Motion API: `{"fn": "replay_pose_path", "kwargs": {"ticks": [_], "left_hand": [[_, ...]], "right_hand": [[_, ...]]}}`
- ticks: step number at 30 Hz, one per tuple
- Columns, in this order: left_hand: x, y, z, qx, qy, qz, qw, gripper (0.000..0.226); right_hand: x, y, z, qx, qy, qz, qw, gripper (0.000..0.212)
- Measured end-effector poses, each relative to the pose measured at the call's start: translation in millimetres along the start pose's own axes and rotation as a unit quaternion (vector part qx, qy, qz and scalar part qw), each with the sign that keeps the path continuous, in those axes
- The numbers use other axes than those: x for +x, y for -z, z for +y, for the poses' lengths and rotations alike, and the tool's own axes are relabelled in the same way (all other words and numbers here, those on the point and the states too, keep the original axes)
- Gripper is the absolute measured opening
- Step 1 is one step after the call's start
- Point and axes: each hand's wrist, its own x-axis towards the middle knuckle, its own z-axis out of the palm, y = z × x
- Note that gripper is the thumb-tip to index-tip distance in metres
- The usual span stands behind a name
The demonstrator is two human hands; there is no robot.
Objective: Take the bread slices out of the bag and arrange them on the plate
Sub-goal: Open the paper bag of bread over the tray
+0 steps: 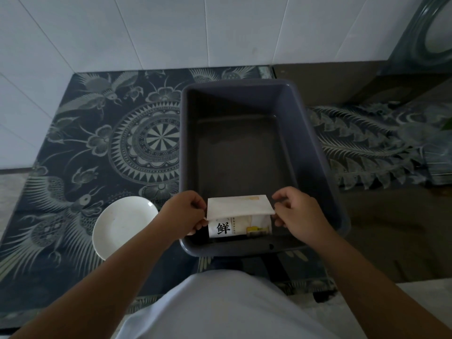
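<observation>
A white bread bag (238, 216) with a black printed character sits at the near end of a dark grey plastic tub (315, 148). Its top is folded over as a white flap. My left hand (186, 211) pinches the bag's left edge and my right hand (296, 214) pinches its right edge. The bread slices are hidden inside the bag. An empty white plate (122, 226) lies on the table to the left of the tub, close to my left forearm.
The table wears a dark patterned cloth (97, 133) with birds and a round medallion. White tiled wall (122, 33) rises behind. A grey round-framed object (430, 33) stands at the far right. The rest of the tub's floor is bare.
</observation>
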Motion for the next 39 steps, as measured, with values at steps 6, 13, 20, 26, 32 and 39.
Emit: {"fn": "replay_pose_path", "kwargs": {"ticks": [6,13,20,26,32,39], "left_hand": [[-3,1,0,-0.139,0.032,-0.011,0.99,0.021],[-8,-3,0,-0.154,0.025,-0.016,0.988,0.024],[-12,-1,3,-0.101,-0.006,-0.033,0.994,0.025],[-15,1,-4,0.088,-0.183,0.029,0.979,0.028],[-9,-2,-2,0.219,-0.294,0.109,0.924,0.026],[-5,0,12,0.27,-0.292,0.144,0.906,0.018]], "right_hand": [[-3,-7,2,0.211,-0.11,0.013,0.971,0.021],[-2,-10,2,0.377,-0.169,0.021,0.911,0.021],[-4,-3,6,0.257,-0.117,-0.017,0.959,0.02],[-8,1,2,0.043,0.094,-0.019,0.995,0.024],[3,-1,-3,-0.183,0.215,0.023,0.959,0.022],[16,8,-11,-0.235,0.241,0.024,0.942,0.014]]}}
